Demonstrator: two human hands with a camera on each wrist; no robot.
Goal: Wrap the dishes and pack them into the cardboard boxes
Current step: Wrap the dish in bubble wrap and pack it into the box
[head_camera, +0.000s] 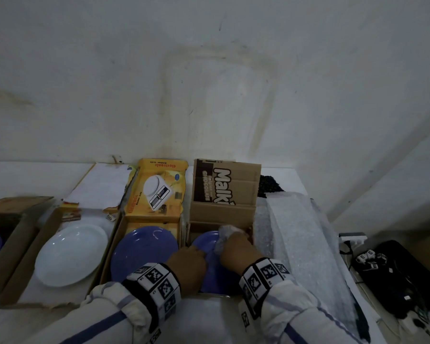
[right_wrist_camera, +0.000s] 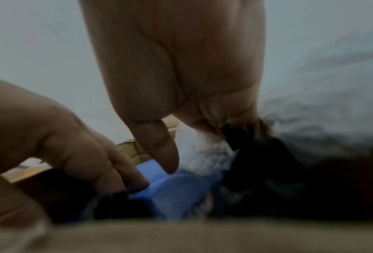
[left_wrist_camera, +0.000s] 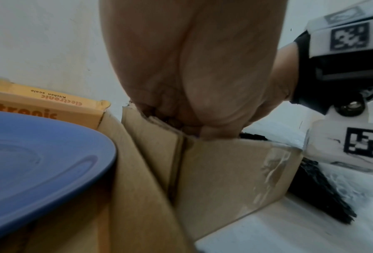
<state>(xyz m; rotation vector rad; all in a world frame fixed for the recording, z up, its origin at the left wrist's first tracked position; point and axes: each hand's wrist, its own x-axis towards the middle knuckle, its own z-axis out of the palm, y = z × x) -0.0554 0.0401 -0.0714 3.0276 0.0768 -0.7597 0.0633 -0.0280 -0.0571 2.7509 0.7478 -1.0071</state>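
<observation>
A blue plate [head_camera: 205, 242] lies inside the brown Malkist cardboard box [head_camera: 224, 212] on the right. My right hand [head_camera: 236, 247] pinches a wad of white wrap [head_camera: 225, 233] over the plate's far side. The right wrist view shows the white wrap [right_wrist_camera: 205, 154] under my thumb, above the blue plate [right_wrist_camera: 174, 190]. My left hand [head_camera: 189, 266] reaches over the box's left wall, fingers curled onto the plate's rim. Its fingers [right_wrist_camera: 133, 181] touch the blue surface. From the left wrist, my left hand [left_wrist_camera: 192, 77] dips behind the cardboard wall [left_wrist_camera: 224, 171].
A second blue plate [head_camera: 142, 252] sits bare in the yellow kitchen-scale box [head_camera: 157, 189], and a white plate [head_camera: 70, 254] in the box left of it. A bubble wrap sheet [head_camera: 296, 239] covers the table's right side. Black gear and cables [head_camera: 395, 274] lie beyond it.
</observation>
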